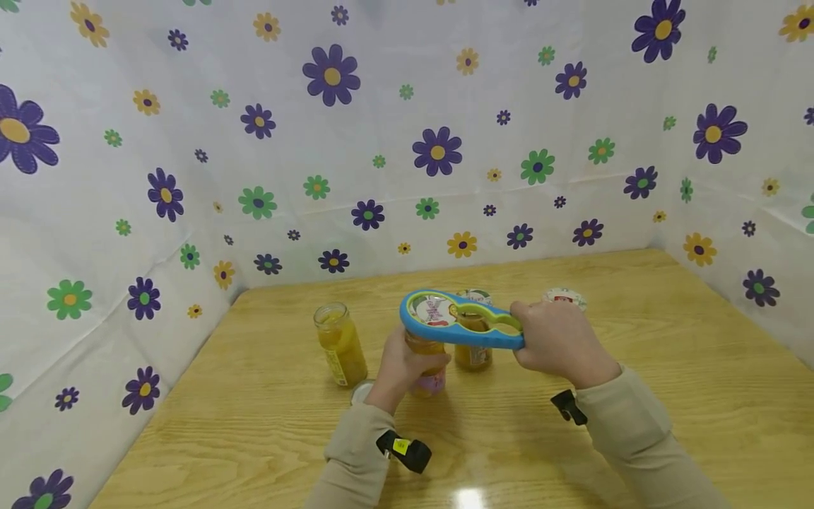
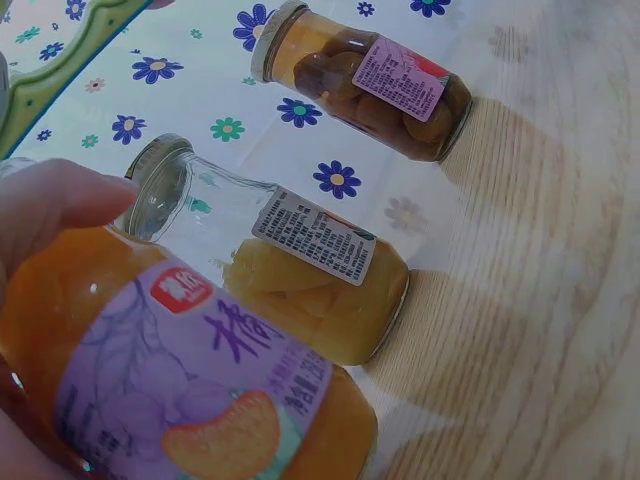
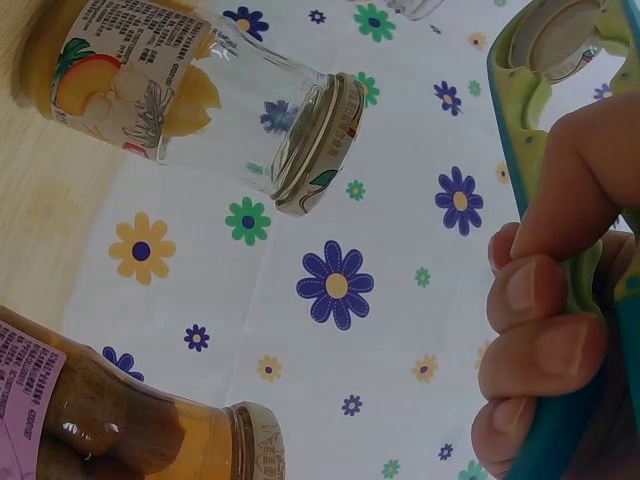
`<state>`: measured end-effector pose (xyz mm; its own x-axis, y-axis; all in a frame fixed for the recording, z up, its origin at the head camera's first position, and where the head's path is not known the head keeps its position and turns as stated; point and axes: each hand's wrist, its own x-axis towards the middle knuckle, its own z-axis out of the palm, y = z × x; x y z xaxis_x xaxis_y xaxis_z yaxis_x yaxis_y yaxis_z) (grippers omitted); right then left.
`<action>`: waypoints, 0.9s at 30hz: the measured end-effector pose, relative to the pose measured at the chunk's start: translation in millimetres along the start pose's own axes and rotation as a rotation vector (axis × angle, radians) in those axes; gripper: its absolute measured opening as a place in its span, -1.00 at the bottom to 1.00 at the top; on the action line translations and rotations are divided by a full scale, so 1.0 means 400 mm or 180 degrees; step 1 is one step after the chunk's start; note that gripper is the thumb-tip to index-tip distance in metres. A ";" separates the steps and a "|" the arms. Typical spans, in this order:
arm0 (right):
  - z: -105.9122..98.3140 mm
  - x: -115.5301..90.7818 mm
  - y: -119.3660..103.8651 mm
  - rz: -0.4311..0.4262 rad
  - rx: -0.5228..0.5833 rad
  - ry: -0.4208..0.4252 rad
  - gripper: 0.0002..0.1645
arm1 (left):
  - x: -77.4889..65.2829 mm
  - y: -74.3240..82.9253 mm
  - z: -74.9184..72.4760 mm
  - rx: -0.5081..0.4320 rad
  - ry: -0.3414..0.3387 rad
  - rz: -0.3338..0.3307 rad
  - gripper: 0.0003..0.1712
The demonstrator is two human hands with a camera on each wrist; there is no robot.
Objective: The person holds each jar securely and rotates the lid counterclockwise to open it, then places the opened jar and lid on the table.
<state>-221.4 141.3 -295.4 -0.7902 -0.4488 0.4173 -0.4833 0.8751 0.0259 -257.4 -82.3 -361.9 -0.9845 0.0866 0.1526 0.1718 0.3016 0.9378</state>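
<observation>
My left hand (image 1: 399,364) grips a glass jar of orange fruit (image 2: 215,370) with a purple label round its body. The thumb lies across the upper part of the jar. My right hand (image 1: 562,341) holds the handle end of a blue and green jar opener (image 1: 490,341), fingers curled round it in the right wrist view. The opener's large ring sits around the jar's printed lid (image 1: 434,311). Just behind the opener stands a lidded jar of yellow fruit (image 2: 310,290). A jar of dark round fruit (image 2: 390,90) stands further right, mostly hidden by my right hand in the head view.
To the left stands a lidless jar of yellow fruit (image 1: 343,346). A loose lid (image 1: 362,392) lies on the wooden table (image 1: 254,410) beside my left wrist. Flower-printed white cloth (image 1: 381,127) hangs behind the table and along both sides.
</observation>
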 end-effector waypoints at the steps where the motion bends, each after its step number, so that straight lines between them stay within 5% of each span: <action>1: 0.001 0.000 -0.001 0.0017 0.0006 -0.0015 -0.82 | 0.000 -0.001 0.000 0.0009 0.0009 -0.0016 -0.23; 10: 0.005 0.005 0.000 0.0093 0.0024 -0.0062 -0.83 | 0.005 -0.001 -0.005 0.0161 0.0143 -0.0163 -0.26; 27: -0.001 0.000 0.007 0.0190 0.0036 -0.0181 -0.83 | 0.014 -0.015 -0.011 -0.0236 0.0126 -0.0432 -0.24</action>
<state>-222.6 143.8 -294.8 -0.8377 -0.4057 0.3655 -0.4387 0.8986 -0.0080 -264.0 -87.8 -365.5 -0.9994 0.0118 0.0338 0.0356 0.2370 0.9708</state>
